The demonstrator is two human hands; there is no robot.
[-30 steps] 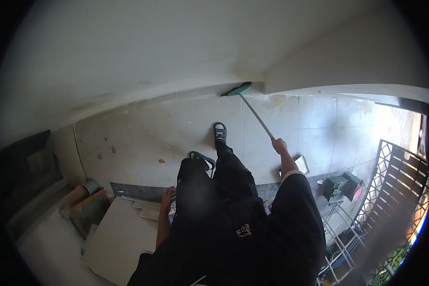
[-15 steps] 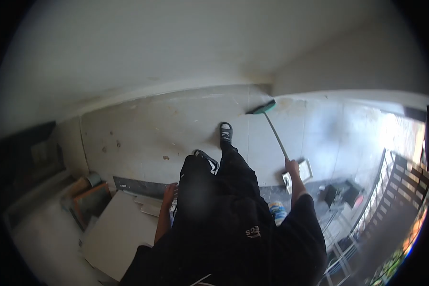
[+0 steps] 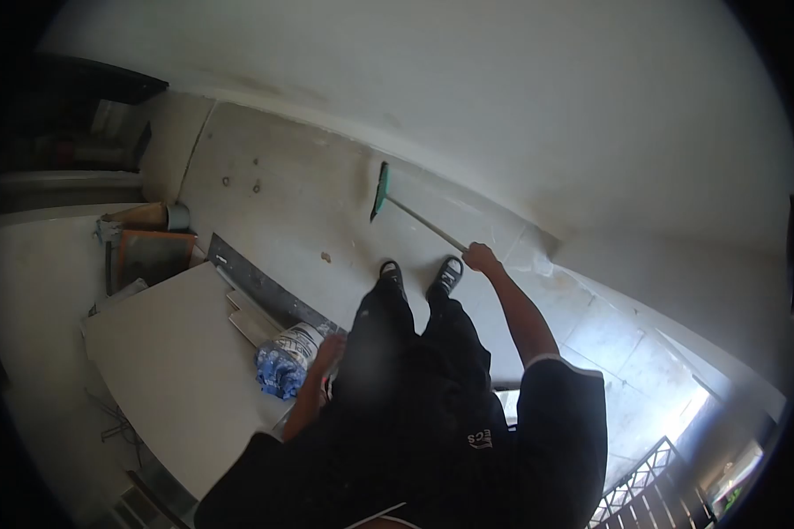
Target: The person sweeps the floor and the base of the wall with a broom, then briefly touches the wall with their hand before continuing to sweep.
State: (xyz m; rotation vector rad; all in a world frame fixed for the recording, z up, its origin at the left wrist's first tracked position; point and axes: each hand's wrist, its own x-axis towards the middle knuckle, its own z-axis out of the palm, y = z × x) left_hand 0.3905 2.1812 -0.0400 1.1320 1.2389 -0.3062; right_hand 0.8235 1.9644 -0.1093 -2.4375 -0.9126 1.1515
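My right hand (image 3: 480, 257) is closed round the pale handle of a broom (image 3: 428, 224). The broom's green head with dark bristles (image 3: 380, 191) rests on the floor near the foot of the wall, ahead and to the left of my feet. My left hand (image 3: 330, 351) hangs low beside my left thigh, close to a blue and white bag (image 3: 282, 363). Its fingers are too small and dim to make out. Between the broom head and my sandals lies a small brown scrap (image 3: 325, 257) on the tiles.
A large pale board (image 3: 163, 353) lies at my left, with a dark strip (image 3: 260, 279) along its edge. An orange-framed panel (image 3: 156, 254) and a grey bucket-like container (image 3: 177, 217) stand beyond it. The white wall (image 3: 538, 115) runs ahead. A metal gate (image 3: 640, 480) is at the lower right.
My view has turned left. The broom head has swept left along the wall, away from the corner, with my right hand still on the handle. My feet have shifted, now side by side.
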